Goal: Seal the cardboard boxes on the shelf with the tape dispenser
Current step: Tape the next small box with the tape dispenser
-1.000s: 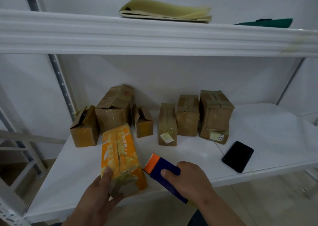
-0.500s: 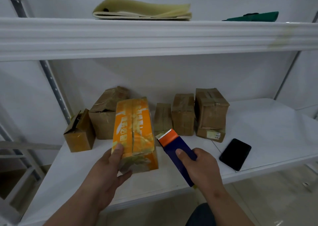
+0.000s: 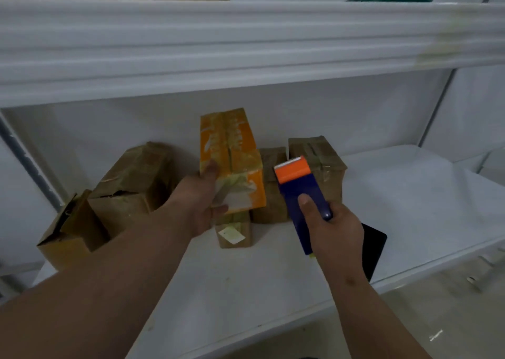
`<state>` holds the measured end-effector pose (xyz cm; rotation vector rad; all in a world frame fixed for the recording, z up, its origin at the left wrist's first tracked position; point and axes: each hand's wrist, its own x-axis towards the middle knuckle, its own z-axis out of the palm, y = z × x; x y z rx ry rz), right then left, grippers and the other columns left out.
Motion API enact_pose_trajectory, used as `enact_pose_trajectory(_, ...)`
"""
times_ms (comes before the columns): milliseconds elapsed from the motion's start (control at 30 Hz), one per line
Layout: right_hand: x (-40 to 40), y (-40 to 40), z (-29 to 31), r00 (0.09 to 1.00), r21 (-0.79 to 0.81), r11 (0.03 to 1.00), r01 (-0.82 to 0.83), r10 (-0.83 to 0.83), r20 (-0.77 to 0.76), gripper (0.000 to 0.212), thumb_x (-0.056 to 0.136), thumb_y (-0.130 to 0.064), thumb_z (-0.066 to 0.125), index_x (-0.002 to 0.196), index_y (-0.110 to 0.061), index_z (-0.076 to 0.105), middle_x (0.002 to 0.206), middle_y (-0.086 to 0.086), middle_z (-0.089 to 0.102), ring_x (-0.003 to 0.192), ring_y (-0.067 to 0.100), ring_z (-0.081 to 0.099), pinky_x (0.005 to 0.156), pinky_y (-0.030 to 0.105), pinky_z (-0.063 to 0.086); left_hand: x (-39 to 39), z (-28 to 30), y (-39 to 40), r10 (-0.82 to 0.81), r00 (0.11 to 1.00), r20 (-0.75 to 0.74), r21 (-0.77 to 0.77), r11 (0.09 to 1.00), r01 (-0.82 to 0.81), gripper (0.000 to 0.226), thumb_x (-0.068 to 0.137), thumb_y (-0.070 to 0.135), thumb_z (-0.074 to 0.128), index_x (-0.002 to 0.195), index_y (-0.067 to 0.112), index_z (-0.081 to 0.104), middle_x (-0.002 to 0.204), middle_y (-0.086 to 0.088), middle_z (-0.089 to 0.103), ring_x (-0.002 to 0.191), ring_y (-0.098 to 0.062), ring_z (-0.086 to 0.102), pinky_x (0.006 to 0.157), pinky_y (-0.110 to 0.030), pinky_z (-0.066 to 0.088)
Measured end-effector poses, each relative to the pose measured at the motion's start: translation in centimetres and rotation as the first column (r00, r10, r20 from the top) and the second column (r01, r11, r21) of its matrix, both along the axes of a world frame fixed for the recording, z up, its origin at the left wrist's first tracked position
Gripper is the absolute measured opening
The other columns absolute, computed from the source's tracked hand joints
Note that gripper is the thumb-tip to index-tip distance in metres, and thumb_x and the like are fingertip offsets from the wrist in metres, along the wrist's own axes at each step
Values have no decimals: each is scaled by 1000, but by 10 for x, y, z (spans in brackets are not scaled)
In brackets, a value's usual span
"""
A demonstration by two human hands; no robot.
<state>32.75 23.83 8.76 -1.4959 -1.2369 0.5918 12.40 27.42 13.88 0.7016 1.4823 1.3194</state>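
Observation:
My left hand (image 3: 200, 203) grips the near end of an orange box (image 3: 232, 159), held in the air above the row of brown cardboard boxes at the back of the white shelf (image 3: 273, 290). My right hand (image 3: 333, 230) holds a blue tape dispenser (image 3: 303, 197) with an orange head, pointing away from me, just right of the orange box. A tall narrow brown box (image 3: 233, 231) with a pale label stands below the orange box. Further brown boxes sit behind it (image 3: 273, 192) and at the right (image 3: 325, 156).
A large crumpled brown box (image 3: 131, 184) and a small open-flapped box (image 3: 65, 238) stand at the left. A black phone (image 3: 374, 246) lies on the shelf behind my right wrist. The upper shelf edge (image 3: 246, 44) hangs close overhead, with folded sheets and a green item on it.
My left hand has lifted the orange box up off the shelf and carried it back over the brown boxes. My right hand has moved the dispenser forward alongside it. The camera has come closer.

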Motion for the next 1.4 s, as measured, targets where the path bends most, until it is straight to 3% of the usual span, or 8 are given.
enact_pose_trajectory(100, 7, 15, 8, 997, 62, 998, 32, -28, -71, 43, 88, -47, 61, 61, -18, 46, 55, -1, 53, 49, 14, 50, 49, 27, 37, 16, 8, 37, 6, 999, -40, 65, 998, -4, 41, 97, 50, 48, 119, 17, 50, 114, -5, 60, 98, -25, 64, 71, -42, 59)
enact_pose_trajectory(300, 17, 36, 1, 997, 36, 999, 33, -30, -68, 42, 86, -48, 63, 60, -20, 47, 55, -2, 53, 49, 14, 50, 50, 30, 40, 40, -4, 89, -213, 974, -81, 22, 976, 215, 27, 97, 39, 55, 117, 20, 58, 127, -5, 59, 106, -24, 61, 88, -44, 56)
enact_pose_trajectory(433, 18, 40, -5, 993, 60, 998, 8, -15, 119, 34, 86, -48, 61, 65, -22, 51, 58, -4, 54, 54, 15, 53, 50, 26, 36, 46, -12, 89, -305, 934, -185, -25, 952, 306, 42, 100, 38, 51, 141, 37, 44, 143, -2, 49, 121, -27, 53, 71, -33, 54)
enact_pose_trajectory(567, 17, 34, -14, 935, 166, 984, -63, 0, 354, 30, 87, -53, 57, 83, -23, 58, 66, -8, 58, 59, 11, 56, 50, 26, 42, 30, -18, 82, -287, 934, -211, -13, 957, 291, 51, 100, 23, 50, 146, 39, 38, 144, 2, 46, 125, -24, 49, 92, -38, 48)
enact_pose_trajectory(733, 2, 20, -28, 779, 279, 932, -230, 5, 627, 41, 86, -56, 52, 89, -15, 58, 65, -5, 56, 51, 12, 42, 44, 17, 29, -20, -34, 34, -197, 935, -295, -27, 980, 198, 44, 99, 14, 48, 140, 30, 48, 104, 4, 59, 103, -19, 57, 90, -35, 48)
enact_pose_trajectory(833, -10, 15, -37, 724, 223, 930, -292, 63, 686, 46, 84, -61, 47, 83, -16, 57, 63, -2, 58, 51, 18, 50, 47, 26, 40, -47, -51, -3, -213, 871, -442, -66, 976, 206, 39, 99, 16, 51, 138, 19, 52, 119, 0, 59, 102, -17, 58, 92, -36, 48)
enact_pose_trajectory(1100, -78, 2, -44, 798, -42, 955, -293, 268, 540, 35, 87, -51, 59, 69, -27, 42, 60, -13, 45, 54, 1, 42, 49, 19, 25, -115, -86, -76, -98, 876, -471, -162, 986, 23, 45, 95, 28, 60, 139, 24, 52, 128, -1, 55, 110, -23, 55, 97, -35, 47)
enact_pose_trajectory(1400, -104, 23, -33, 880, -72, 970, -233, 242, 409, 36, 88, -51, 58, 67, -24, 47, 60, -3, 54, 56, 16, 52, 50, 27, 32, -142, -85, -62, -90, 909, -406, -112, 993, 48, 40, 98, 22, 54, 137, 24, 50, 128, -6, 59, 116, -26, 56, 100, -41, 44)
